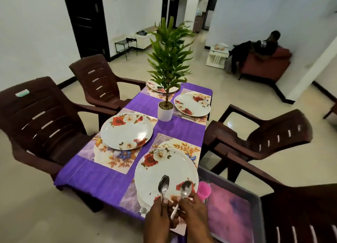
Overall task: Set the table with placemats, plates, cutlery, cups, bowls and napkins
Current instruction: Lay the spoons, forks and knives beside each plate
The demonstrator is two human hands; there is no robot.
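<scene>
While spoon bundle is gripped in left hand, single spoon pinched by right hand over nearest floral plate; spoon best laid on placemat beside plate, near fork.

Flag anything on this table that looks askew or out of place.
Nothing is spilled or broken. The nearest plate overhangs its placemat toward the table edge, less centred than the far right plate. The left hand holds a bunch of spoons; the right hand holds a single spoon.
</scene>
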